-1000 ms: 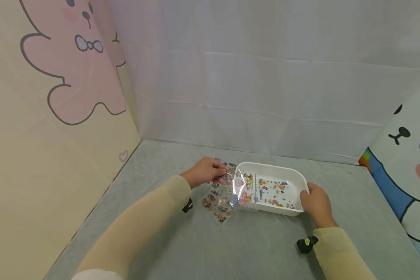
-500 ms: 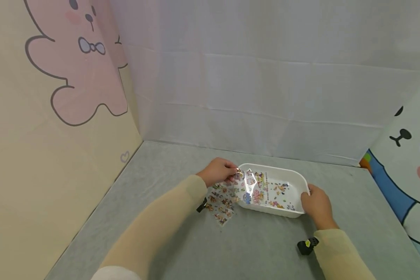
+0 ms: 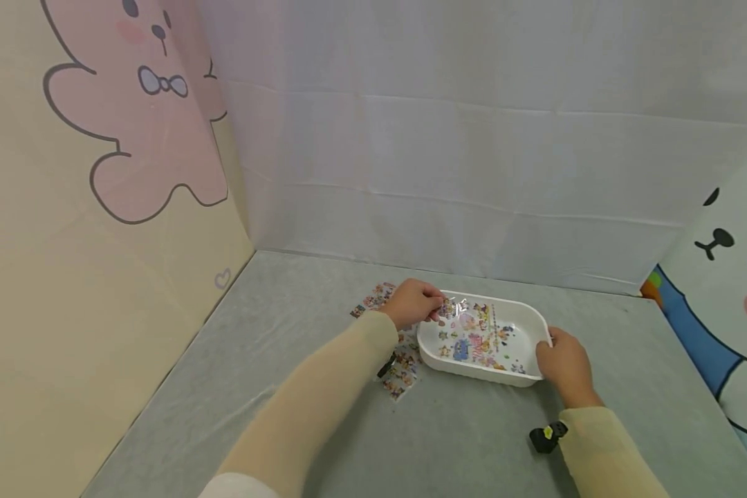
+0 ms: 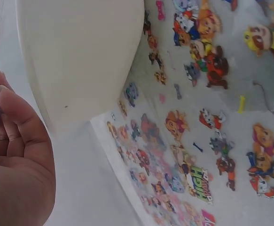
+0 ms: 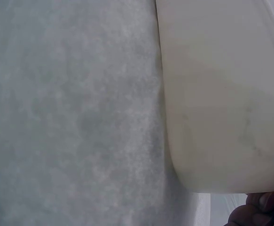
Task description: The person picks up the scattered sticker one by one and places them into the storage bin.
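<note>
A white rectangular tray (image 3: 526, 319) stands on the table, its side wall large in both wrist views. Over its left part, my left hand (image 3: 413, 303) pinches the upper left corner of a clear sticker sheet (image 3: 462, 346) with colourful cartoon figures. More printed figures show inside the tray, beyond that sheet. My right hand (image 3: 563, 364) grips the tray's right rim, thumb on top; in the right wrist view its fingers (image 5: 254, 215) are under the tray's end. Thumb and fingertips of the left hand (image 4: 21, 141) meet in the left wrist view, the sheet barely visible there.
More clear sticker sheets (image 3: 402, 373) lie left of the tray, partly under my left forearm; cartoon puppies show on them in the left wrist view. A grey cloth covers the table (image 3: 274, 304). A white curtain (image 3: 442, 152) hangs behind, with patterned panels at both sides.
My left hand has moved right with the sticker sheet, from over the loose sheets to over the tray. The right hand keeps its grip on the rim, and the tray stays in place.
</note>
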The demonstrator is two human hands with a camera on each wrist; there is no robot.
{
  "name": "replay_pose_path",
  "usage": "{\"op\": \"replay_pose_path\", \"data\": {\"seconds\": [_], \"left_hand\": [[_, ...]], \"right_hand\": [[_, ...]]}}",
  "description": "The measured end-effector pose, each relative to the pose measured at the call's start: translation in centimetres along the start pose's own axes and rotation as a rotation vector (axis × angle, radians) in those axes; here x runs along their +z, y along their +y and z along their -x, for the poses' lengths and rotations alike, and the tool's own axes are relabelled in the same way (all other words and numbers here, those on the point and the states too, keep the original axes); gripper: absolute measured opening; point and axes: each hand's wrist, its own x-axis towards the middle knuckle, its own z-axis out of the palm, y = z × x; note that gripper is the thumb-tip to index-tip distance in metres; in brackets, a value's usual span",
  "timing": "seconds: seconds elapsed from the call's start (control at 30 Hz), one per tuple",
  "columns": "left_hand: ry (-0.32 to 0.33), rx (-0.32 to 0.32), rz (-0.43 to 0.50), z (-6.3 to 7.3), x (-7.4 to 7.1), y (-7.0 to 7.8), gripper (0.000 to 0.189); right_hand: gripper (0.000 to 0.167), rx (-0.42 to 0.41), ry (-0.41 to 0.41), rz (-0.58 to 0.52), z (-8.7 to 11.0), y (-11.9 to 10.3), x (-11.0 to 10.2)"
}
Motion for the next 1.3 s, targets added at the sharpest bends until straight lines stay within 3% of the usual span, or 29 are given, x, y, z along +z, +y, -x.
{"op": "replay_pose_path", "data": {"seconds": [0.3,0.57,0.83,1.0,1.3], "left_hand": [[0.012,-0.021,-0.080,-1.4,0.7,0.7,0.019],[0.009,0.046,-0.157,-0.4,1.2,1.1,0.022],[0.015,0.064,-0.265,-0.2,1.6,1.0,0.020],[0.022,0.072,-0.285,-0.5,1.3,0.5,0.022],[0.112,0.065,-0.351,-1.4,-0.6,-1.1,0.018]], "right_hand": [[0.055,0.000,-0.003,0.001,0.0,-0.1,-0.1],[0.055,0.003,0.003,0.003,0.0,-0.1,0.0],[0.055,-0.023,0.005,0.002,0.1,0.0,-0.2],[0.055,-0.021,0.003,-0.005,0.2,-0.1,-0.2],[0.055,-0.008,0.009,-0.002,0.2,0.0,0.0]]}}
